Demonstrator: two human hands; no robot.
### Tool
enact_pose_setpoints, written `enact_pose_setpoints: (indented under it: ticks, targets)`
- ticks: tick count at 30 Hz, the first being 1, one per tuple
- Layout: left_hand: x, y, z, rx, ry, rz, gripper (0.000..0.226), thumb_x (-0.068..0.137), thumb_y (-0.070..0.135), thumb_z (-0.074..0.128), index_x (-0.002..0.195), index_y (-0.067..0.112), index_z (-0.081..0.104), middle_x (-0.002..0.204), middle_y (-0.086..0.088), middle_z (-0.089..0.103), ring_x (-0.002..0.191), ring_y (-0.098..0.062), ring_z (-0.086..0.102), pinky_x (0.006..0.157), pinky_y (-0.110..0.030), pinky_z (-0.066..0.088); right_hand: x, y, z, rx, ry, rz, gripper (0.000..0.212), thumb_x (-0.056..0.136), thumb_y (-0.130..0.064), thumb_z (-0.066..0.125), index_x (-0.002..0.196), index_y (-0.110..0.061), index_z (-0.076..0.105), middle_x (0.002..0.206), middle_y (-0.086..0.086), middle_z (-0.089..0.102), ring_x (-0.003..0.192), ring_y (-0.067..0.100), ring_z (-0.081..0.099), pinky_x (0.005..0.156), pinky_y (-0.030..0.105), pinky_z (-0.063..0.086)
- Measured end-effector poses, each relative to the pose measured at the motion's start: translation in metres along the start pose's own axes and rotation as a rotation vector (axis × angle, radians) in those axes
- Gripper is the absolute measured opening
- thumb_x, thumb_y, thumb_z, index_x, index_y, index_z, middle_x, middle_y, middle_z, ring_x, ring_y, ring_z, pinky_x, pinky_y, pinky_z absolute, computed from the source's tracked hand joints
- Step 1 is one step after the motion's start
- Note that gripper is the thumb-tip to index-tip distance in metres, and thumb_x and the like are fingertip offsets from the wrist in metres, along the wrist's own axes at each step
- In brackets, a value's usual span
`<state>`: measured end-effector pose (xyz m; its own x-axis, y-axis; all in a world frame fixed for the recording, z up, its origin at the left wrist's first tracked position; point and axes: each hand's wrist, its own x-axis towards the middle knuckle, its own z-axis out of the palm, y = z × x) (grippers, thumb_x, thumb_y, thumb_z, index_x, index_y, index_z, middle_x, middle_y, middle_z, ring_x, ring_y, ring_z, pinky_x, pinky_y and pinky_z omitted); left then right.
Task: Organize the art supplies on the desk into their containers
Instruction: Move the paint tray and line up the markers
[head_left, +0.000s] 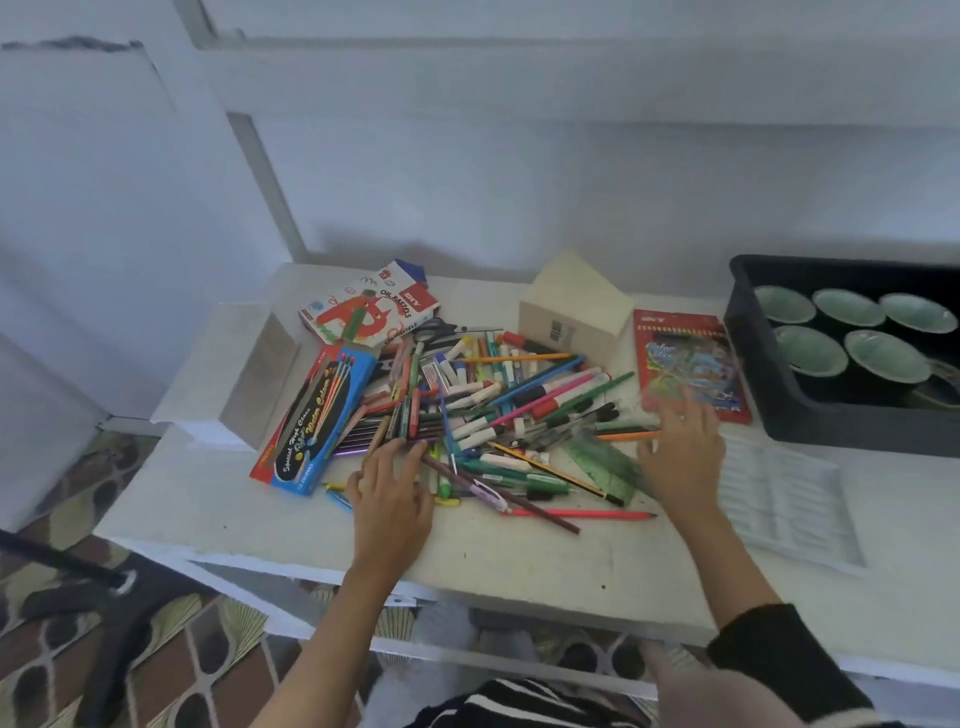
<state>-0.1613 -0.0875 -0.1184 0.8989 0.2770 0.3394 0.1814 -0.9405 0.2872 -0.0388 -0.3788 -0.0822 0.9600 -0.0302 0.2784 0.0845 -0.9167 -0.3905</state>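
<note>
Left hand (389, 499) fingers (410, 449) lie straight, touching the pile (493, 410) just beyond them. Right hand (680, 460) is spread, blurred, holding nothing, with the pile to its left and the pencil box (685, 364) ahead. Sorting seems barely begun; next, gather matching pens for one box.

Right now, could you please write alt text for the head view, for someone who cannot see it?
A left hand and right hand reach, fingers spread, into a pile of pens and pencils on a white desk. Around it lie a water colour box, an oil pastels box and a red pencil pack; a black tray of green bowls sits at right.
</note>
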Motion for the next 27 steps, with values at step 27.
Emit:
enact_pose_setpoints:
  ticks: [27]
  targets:
    - [0.038,0.194,-0.048,-1.296,-0.168,-0.346,0.028,0.094,0.007,0.054,0.112,0.028,0.058,0.095,0.005,0.066,0.076,-0.005,0.065,0.061,-0.020,0.053,-0.017,-0.012,-0.048,0.243,0.341,-0.950,0.013,0.078,-0.005,0.074,0.090,-0.005,0.071,0.098,0.010,0.070,0.099,0.027,0.064,0.087,0.037,0.052]
